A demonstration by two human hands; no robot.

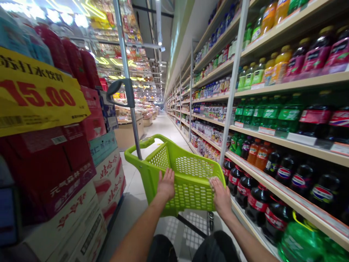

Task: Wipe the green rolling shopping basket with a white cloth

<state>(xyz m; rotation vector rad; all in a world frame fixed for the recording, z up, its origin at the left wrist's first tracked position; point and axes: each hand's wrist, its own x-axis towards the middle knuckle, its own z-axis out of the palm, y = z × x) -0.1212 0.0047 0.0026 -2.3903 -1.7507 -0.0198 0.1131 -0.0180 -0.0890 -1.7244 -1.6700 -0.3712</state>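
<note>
Smooth plastic basket (pixel 192 178), perhaps cloth wad (pixel 211 183)

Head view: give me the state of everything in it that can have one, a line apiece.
Green basket: upright, open-topped.
Left hand: resting on the green basket's near edge, fingers extended.
Right hand: at the same edge, fingers bent, holding a white cloth.
White cloth: crumpled, partly hidden by the right hand.
Green-labelled bottles: upright, capped, in a row.
Cartons: stacked.

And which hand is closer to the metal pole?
Left. The left hand rests on the basket's near rim, towards the pole; the right hand is farther off, at the opposite end, with a pale cloth.
</note>
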